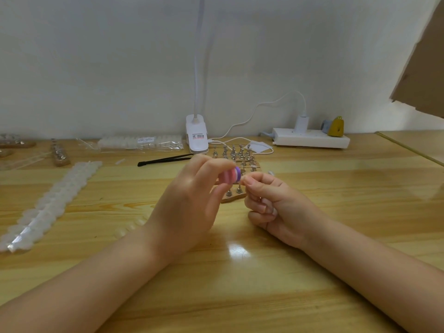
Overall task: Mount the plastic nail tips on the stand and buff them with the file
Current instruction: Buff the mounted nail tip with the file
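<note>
Our left hand (189, 203) pinches the pink-and-purple file block (231, 176) between thumb and fingers, above the near end of the stand (236, 169). Our right hand (271, 203) is curled, thumb and forefinger pinched at the block's edge; what they hold we cannot tell. Near the bench's (240, 296) back edge a clear packet (141, 142) holds nail tips; a strip of tips (50, 203) lies toward its left edge.
</note>
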A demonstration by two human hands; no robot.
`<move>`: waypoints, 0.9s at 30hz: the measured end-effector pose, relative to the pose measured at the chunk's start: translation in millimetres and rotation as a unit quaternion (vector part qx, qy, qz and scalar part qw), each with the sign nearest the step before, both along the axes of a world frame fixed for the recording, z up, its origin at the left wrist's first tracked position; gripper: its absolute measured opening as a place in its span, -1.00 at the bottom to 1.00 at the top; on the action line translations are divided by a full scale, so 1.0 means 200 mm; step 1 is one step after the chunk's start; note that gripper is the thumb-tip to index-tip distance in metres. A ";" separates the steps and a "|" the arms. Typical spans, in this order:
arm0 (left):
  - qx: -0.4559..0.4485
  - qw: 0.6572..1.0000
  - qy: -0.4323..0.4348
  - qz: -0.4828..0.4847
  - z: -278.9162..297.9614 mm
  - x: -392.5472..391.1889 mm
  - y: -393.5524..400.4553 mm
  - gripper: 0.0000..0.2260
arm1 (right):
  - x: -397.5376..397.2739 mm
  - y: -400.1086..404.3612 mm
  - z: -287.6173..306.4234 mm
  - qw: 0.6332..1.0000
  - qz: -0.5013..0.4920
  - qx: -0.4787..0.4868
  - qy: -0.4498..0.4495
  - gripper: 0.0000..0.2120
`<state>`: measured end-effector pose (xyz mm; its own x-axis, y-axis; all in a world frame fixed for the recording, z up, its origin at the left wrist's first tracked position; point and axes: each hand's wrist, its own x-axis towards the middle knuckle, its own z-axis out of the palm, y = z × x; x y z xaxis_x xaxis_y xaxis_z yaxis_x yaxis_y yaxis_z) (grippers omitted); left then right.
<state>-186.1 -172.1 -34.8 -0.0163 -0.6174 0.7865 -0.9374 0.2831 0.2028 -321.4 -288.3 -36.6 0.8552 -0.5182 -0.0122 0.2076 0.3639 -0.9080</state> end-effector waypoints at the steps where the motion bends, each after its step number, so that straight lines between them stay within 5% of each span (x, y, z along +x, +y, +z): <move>1: -0.002 1.000 -0.003 -0.012 0.00 -0.01 0.00 -0.78 | 0.00 0.00 0.00 1.000 0.002 -0.004 0.000 -0.96; 6: 0.044 0.998 0.008 0.033 -0.03 0.00 0.00 -0.79 | 0.00 -0.01 0.00 1.000 -0.004 -0.001 0.003 -0.93; 9: -0.002 1.000 0.010 0.022 -0.02 -0.01 0.00 -0.77 | 0.00 -0.01 0.00 1.000 -0.003 -0.008 0.005 -0.94; 15: 0.027 0.993 -0.058 0.101 -0.02 0.00 0.01 -0.79 | 0.00 -0.01 0.00 1.000 -0.005 0.003 0.008 -0.93; 22: -0.077 0.972 -0.201 0.091 -0.02 -0.02 0.00 -0.63 | 0.00 -0.01 0.01 0.999 -0.002 0.005 0.034 -0.87; 27: -0.078 0.972 -0.181 0.128 -0.02 0.05 0.00 -0.61 | 0.00 -0.01 0.02 0.999 0.016 0.024 0.029 -0.92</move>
<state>-176.4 -172.8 -38.8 -0.1716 -0.5110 0.8423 -0.9830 0.0328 -0.1804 -322.3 -290.3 -33.3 0.8680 -0.4889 -0.0870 0.1426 0.4133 -0.8994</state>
